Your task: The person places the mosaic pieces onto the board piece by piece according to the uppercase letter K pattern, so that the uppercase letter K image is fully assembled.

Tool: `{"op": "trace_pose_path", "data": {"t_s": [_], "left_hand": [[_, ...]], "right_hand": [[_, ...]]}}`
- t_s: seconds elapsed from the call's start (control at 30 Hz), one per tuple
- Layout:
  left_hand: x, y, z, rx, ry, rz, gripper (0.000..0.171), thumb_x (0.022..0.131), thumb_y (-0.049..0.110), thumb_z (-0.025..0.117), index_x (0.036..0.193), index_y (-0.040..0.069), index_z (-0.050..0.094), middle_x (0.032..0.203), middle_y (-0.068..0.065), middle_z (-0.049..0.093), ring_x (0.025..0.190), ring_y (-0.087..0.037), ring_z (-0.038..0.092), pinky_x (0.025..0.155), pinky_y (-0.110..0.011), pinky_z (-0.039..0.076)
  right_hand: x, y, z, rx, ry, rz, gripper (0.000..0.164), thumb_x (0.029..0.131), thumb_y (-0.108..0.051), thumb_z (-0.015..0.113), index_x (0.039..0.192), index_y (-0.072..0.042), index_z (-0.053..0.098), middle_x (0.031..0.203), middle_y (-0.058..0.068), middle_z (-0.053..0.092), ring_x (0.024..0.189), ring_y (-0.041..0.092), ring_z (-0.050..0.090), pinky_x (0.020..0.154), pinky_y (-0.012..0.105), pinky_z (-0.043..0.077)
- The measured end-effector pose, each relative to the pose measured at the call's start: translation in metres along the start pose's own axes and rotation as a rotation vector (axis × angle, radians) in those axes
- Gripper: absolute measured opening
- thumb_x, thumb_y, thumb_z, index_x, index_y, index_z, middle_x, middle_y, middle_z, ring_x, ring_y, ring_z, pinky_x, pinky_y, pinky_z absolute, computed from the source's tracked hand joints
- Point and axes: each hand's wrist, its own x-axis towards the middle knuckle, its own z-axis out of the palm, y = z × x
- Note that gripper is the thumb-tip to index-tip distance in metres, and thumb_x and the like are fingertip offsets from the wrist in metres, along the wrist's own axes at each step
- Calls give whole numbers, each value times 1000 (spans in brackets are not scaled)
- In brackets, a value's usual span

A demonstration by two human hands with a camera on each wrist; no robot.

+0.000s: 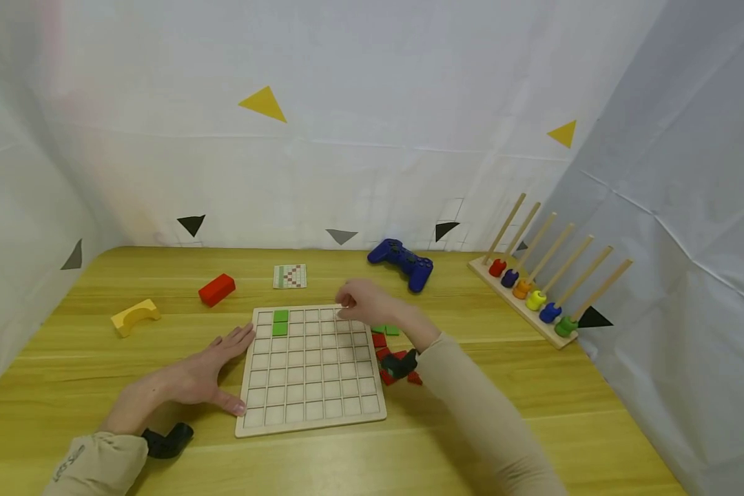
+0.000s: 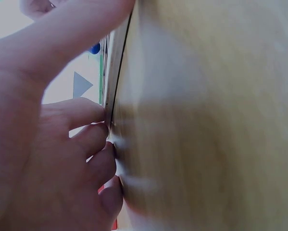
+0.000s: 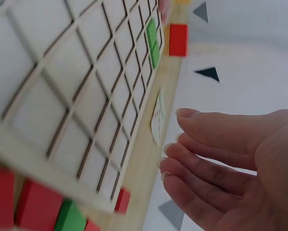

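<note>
A wooden grid board [image 1: 310,358] lies on the table, two green tiles [image 1: 280,322] side by side in its far left part. My left hand [image 1: 201,372] rests along the board's left edge, thumb and fingers spread. Over the far right corner is my right hand [image 1: 370,303], its fingers loosely bent. The right wrist view shows a gap between thumb and fingertips of this hand [image 3: 220,168], with no piece visible there. Loose red tiles [image 1: 379,341] and green tiles [image 1: 392,331] lie right of the board, partly hidden by my right arm.
Behind the board lies a small pattern card [image 1: 290,276]. A red block [image 1: 217,289] and a yellow arch block [image 1: 136,317] are at the left. A blue game controller [image 1: 403,262] lies at the back, and a peg rack [image 1: 535,319] with coloured beads stands right.
</note>
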Motion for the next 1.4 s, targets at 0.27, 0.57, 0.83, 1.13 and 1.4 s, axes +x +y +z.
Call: {"op": "trace_pose_path", "data": {"t_s": [0.27, 0.57, 0.83, 1.13, 1.4], "left_hand": [[1, -1, 0, 3, -4, 9, 125, 69, 46, 88, 160, 2, 13, 167, -21, 1, 151, -49, -2, 116, -71, 3], [0, 0, 0, 7, -3, 8, 125, 69, 46, 88, 160, 2, 13, 167, -21, 0, 151, -49, -2, 116, -71, 3], [0, 0, -1, 16, 1, 4, 126, 68, 48, 88, 160, 2, 13, 167, -21, 1, 151, -49, -2, 116, -71, 3], [-1, -1, -1, 32, 0, -17, 128, 68, 52, 86, 160, 3, 12, 168, -19, -1, 151, -49, -2, 117, -70, 4], [1, -1, 0, 27, -1, -2, 127, 69, 51, 86, 160, 3, 12, 167, -19, -1, 151, -49, -3, 116, -71, 3]], "right_hand": [[-18, 22, -13, 29, 11, 28, 32, 97, -12, 66, 124, 5, 63, 114, 14, 64, 102, 25, 63, 92, 35, 54], [-34, 49, -17, -14, 86, 33, 30, 94, -12, 69, 120, 3, 66, 112, 12, 68, 100, 24, 65, 90, 37, 56], [-50, 64, -18, 34, 63, 77, 35, 94, -13, 71, 124, 2, 64, 114, 13, 68, 99, 23, 64, 90, 38, 55], [-66, 75, -14, 62, 58, 74, 33, 92, -12, 72, 121, 2, 66, 111, 14, 69, 95, 22, 64, 86, 37, 56], [-75, 84, -9, 76, 49, 129, 34, 90, -11, 75, 120, 3, 67, 110, 14, 69, 92, 19, 63, 86, 37, 56]]}}
